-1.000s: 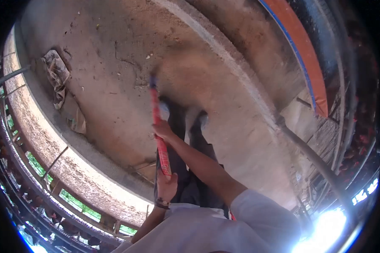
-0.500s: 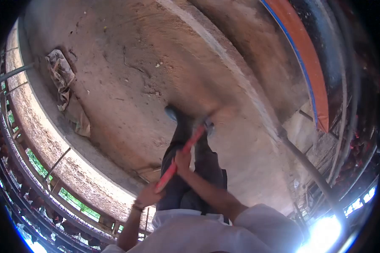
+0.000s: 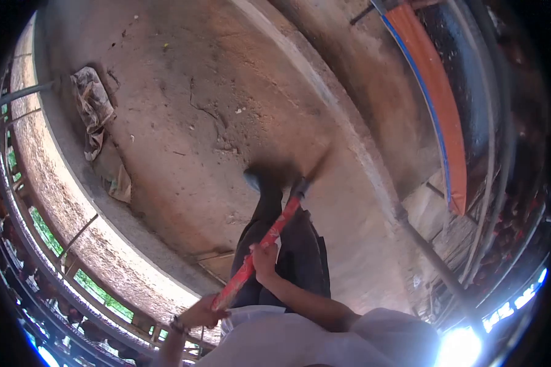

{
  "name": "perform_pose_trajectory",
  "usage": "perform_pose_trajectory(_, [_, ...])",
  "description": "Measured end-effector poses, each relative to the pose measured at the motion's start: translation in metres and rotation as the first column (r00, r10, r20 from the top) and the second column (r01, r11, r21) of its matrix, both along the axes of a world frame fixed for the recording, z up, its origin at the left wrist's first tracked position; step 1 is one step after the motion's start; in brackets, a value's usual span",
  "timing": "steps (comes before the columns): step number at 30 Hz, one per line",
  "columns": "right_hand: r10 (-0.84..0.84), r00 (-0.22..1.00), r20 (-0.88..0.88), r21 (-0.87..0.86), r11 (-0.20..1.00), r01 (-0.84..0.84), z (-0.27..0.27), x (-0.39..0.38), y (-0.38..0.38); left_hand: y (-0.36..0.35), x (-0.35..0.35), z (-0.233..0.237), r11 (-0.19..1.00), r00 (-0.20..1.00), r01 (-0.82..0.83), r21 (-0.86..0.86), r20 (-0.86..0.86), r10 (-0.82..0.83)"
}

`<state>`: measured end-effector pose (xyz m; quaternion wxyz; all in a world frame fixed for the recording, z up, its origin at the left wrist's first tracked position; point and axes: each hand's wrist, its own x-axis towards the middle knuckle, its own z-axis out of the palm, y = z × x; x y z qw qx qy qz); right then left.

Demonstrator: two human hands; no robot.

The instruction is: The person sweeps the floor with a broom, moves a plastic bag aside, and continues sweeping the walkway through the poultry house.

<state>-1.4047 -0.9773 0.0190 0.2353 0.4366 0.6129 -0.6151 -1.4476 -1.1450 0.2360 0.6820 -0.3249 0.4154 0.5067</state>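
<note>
A red handle [image 3: 277, 228] slants across the front of my dark-trousered legs, its dark lower end down near my feet. Around the upper end of it, at the lower left, my left hand [image 3: 201, 313] is closed, with a band on the wrist. Further along the shaft my right hand [image 3: 264, 262] grips it in front of my thighs. The tool's far end is blurred over the brown floor [image 3: 183, 177], so its head cannot be made out.
A crumpled sack [image 3: 93, 107] lies on the floor at the left, beside a low wall [image 3: 49, 147]. A raised kerb [image 3: 324, 92] curves along the right. Beyond it hangs an orange sheet with a blue edge [image 3: 438, 98]. Rails and cages line both sides.
The red handle's upper end and my left hand have moved down and left. My right hand has shifted slightly downward, still on the handle. The view has shifted a little.
</note>
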Motion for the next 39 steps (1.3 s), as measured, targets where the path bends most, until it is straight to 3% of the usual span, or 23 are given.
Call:
perform_pose_trajectory(1, [-0.044,0.996,0.075,-0.022,0.999,0.046,-0.009,-0.016,-0.001,-0.002,-0.024,-0.018,0.996,0.999,0.024,0.088,0.036,-0.027])
perform_pose_trajectory(2, [-0.089,0.985,0.151,-0.039,0.995,0.096,-0.018,-0.032,-0.001,0.007,-0.057,-0.026,0.971,0.969,0.238,-0.04,-0.061,-0.24])
perform_pose_trajectory(3, [-0.152,0.962,0.228,-0.154,0.97,0.189,-0.031,-0.094,-0.011,0.024,-0.079,-0.029,0.975,0.952,0.029,-0.222,-0.291,-0.094])
perform_pose_trajectory(4, [0.08,0.997,0.013,-0.021,0.997,-0.079,-0.069,-0.135,-0.026,0.04,-0.089,-0.048,0.927,0.944,-0.072,-0.367,-0.325,-0.055])
perform_pose_trajectory(5, [0.306,0.94,-0.149,0.21,0.939,-0.273,-0.107,-0.175,-0.042,0.056,-0.09,-0.075,0.85,0.936,-0.171,-0.498,-0.351,-0.018])
perform_pose_trajectory(7, [0.559,0.803,-0.207,-0.048,0.814,-0.579,-0.097,-0.275,-0.067,0.088,-0.095,-0.135,0.716,0.787,-0.564,-0.411,-0.529,0.316])
perform_pose_trajectory(9, [0.624,0.717,-0.31,-0.021,0.75,-0.661,-0.094,-0.306,-0.083,0.122,-0.117,-0.161,0.524,0.651,-0.741,-0.42,-0.642,0.405])
perform_pose_trajectory(12, [0.696,0.625,-0.353,-0.272,0.563,-0.78,-0.012,-0.339,-0.066,0.178,-0.151,-0.13,0.318,0.339,-0.932,-0.175,-0.733,0.589])
perform_pose_trajectory(15, [0.788,0.524,-0.322,-0.434,0.369,-0.822,0.039,-0.316,-0.012,0.255,-0.135,-0.133,0.153,0.26,-0.966,-0.21,-0.812,0.523])
perform_pose_trajectory(17, [0.889,0.355,-0.288,-0.435,0.209,-0.876,0.06,-0.32,0.032,0.29,-0.162,-0.104,-0.025,0.008,-0.999,-0.035,-0.738,0.675])
perform_pose_trajectory(20, [0.935,0.072,-0.349,-0.382,-0.072,-0.921,0.056,-0.321,0.1,0.386,-0.147,-0.12,0.313,0.186,-0.947,0.079,-0.657,0.731])
perform_pose_trajectory(21, [0.965,-0.037,-0.261,-0.509,-0.17,-0.844,0.06,-0.329,0.117,0.382,-0.171,-0.095,0.469,0.266,-0.876,0.112,-0.699,0.664])
perform_pose_trajectory(24, [0.939,-0.327,-0.102,-0.759,-0.286,-0.585,0.059,-0.332,0.161,0.415,-0.202,-0.106,0.464,0.316,-0.772,0.436,-0.371,0.873])
perform_pose_trajectory(26, [0.889,-0.456,-0.038,-0.807,-0.296,-0.51,0.044,-0.329,0.184,0.419,-0.213,-0.107,0.512,0.338,-0.753,0.413,-0.424,0.84])
perform_pose_trajectory(28, [0.849,-0.527,0.032,-0.78,-0.308,-0.544,0.021,-0.333,0.208,0.421,-0.215,-0.111,0.58,0.366,-0.716,0.389,-0.498,0.786])
perform_pose_trajectory(29, [0.857,-0.513,0.052,-0.681,-0.346,-0.645,-0.01,-0.342,0.229,0.424,-0.209,-0.111,0.587,0.385,-0.752,0.301,-0.523,0.76])
perform_pose_trajectory(30, [0.859,-0.504,0.09,-0.567,-0.372,-0.735,-0.023,-0.373,0.221,0.426,-0.198,-0.124,0.457,0.256,-0.812,0.363,-0.482,0.838])
perform_pose_trajectory(31, [0.91,-0.368,0.19,-0.541,-0.215,-0.813,-0.05,-0.414,0.22,0.418,-0.187,-0.127,0.291,0.086,-0.892,0.345,-0.503,0.86])
perform_pose_trajectory(32, [0.961,-0.219,0.169,-0.391,-0.139,-0.91,-0.046,-0.456,0.199,0.425,-0.164,-0.146,-0.03,-0.156,-0.924,0.381,-0.304,0.94])
perform_pose_trajectory(34, [0.991,0.063,0.115,-0.156,0.081,-0.984,-0.014,-0.519,0.154,0.396,-0.123,-0.146,-0.409,-0.428,-0.904,0.127,-0.272,0.862])
perform_pose_trajectory(35, [0.991,0.076,0.114,-0.042,0.081,-0.996,-0.008,-0.536,0.139,0.402,-0.096,-0.163,-0.541,-0.52,-0.841,-0.029,-0.233,0.822])
perform_pose_trajectory(36, [0.994,0.101,0.044,0.015,0.101,-0.995,0.013,-0.53,0.12,0.403,-0.075,-0.164,-0.677,-0.648,-0.736,-0.011,-0.276,0.71])
perform_pose_trajectory(39, [0.981,0.086,-0.176,0.149,0.113,-0.982,0.044,-0.484,0.119,0.449,0.002,-0.184,-0.711,-0.617,-0.685,-0.159,-0.392,0.682])
